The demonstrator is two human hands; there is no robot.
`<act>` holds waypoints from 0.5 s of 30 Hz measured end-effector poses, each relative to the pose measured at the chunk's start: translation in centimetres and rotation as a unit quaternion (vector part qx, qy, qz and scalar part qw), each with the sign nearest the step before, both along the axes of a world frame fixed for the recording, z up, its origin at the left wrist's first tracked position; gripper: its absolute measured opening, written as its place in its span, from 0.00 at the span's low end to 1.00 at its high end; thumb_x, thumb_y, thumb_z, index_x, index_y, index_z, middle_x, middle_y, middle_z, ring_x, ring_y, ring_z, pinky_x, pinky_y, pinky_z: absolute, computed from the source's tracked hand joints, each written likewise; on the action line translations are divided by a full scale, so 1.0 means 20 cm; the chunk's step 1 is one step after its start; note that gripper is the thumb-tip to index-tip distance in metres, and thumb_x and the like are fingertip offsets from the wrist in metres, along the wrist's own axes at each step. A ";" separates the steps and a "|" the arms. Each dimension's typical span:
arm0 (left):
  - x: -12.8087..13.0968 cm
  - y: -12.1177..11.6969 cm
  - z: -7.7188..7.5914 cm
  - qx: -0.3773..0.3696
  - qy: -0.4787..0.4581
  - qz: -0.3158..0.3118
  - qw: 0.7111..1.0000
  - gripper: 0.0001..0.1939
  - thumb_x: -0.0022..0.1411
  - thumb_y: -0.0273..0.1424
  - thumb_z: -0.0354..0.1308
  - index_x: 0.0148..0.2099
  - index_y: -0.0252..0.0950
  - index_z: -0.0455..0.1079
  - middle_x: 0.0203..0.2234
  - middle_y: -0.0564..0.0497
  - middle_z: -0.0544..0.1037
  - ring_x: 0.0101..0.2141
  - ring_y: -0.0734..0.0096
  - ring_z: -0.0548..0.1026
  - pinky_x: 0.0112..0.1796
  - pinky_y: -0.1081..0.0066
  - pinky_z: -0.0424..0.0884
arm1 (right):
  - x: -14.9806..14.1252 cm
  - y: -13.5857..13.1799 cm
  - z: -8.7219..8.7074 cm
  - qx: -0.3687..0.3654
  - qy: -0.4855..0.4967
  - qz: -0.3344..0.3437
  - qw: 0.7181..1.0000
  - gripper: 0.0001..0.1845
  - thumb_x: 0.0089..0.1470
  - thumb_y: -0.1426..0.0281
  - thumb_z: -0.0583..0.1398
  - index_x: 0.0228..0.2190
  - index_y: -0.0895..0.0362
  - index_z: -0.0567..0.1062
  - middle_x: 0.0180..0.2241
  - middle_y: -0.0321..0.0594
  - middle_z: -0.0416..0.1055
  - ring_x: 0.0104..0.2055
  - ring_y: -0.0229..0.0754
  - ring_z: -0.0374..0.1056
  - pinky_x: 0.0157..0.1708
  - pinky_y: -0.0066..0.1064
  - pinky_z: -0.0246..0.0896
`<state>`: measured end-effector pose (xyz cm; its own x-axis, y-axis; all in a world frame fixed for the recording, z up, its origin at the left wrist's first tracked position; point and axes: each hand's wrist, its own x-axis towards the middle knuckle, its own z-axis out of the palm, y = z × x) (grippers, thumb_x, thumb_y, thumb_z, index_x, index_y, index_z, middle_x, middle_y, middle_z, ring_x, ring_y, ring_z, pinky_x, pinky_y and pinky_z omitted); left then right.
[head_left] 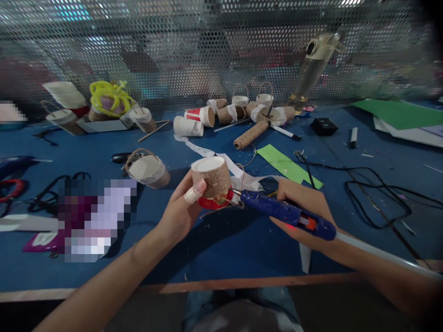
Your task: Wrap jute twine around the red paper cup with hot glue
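Note:
A small paper cup [212,180] wrapped in brown twine is in my left hand [183,203], which grips it from the side. The thumb, with a pale bandage-like strip, presses on the wrapping. A bare red band [214,203] of the cup shows below the twine, beside a loose twine end [233,202]. My right hand [308,207] is wrapped around a blue hot glue gun [277,205]. Its metal tip is at the cup's lower right side, touching or very close. A clear glue stick [377,253] runs out of the gun's back.
A finished-looking twine cup [148,170] stands left of the held one. White ribbon [197,146] and a light green strip [287,161] lie behind. Stacked paper cups [188,126], a burlap roll [251,134], a bottle [309,74] and black cable [377,184] are farther out.

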<state>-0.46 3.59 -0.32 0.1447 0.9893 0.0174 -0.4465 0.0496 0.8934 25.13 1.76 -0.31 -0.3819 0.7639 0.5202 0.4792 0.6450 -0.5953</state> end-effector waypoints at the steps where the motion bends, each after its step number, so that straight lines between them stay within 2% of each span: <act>1: 0.00 0.00 0.00 0.004 -0.001 -0.001 1.000 0.22 0.61 0.40 0.68 0.56 0.39 0.78 0.53 0.42 0.81 0.58 0.45 0.74 0.58 0.52 0.71 | 0.00 0.00 0.00 -0.001 -0.001 0.004 1.000 0.17 0.49 0.80 0.62 0.26 0.53 0.58 0.26 0.29 0.56 0.25 0.34 0.53 0.26 0.28 0.48; 7: 0.00 0.00 0.01 -0.004 -0.009 -0.008 1.000 0.19 0.61 0.39 0.68 0.53 0.39 0.80 0.45 0.44 0.84 0.56 0.46 0.76 0.58 0.53 0.71 | -0.01 -0.01 -0.01 -0.008 0.002 0.010 1.000 0.17 0.49 0.80 0.62 0.27 0.52 0.59 0.26 0.30 0.57 0.25 0.35 0.55 0.26 0.29 0.49; 10: 0.00 0.00 0.01 0.003 -0.017 -0.008 1.000 0.18 0.62 0.40 0.67 0.52 0.38 0.80 0.48 0.44 0.83 0.58 0.47 0.74 0.59 0.54 0.70 | 0.00 0.00 0.01 -0.009 -0.003 0.002 1.000 0.17 0.49 0.80 0.62 0.27 0.52 0.58 0.26 0.30 0.58 0.25 0.35 0.55 0.26 0.29 0.49; 15: 0.00 0.01 0.00 0.023 -0.023 -0.010 0.999 0.21 0.65 0.40 0.64 0.58 0.39 0.77 0.56 0.43 0.79 0.62 0.47 0.70 0.61 0.54 0.68 | 0.00 0.00 0.01 -0.015 -0.005 -0.005 1.000 0.18 0.51 0.79 0.62 0.26 0.52 0.57 0.25 0.30 0.56 0.25 0.35 0.53 0.26 0.29 0.48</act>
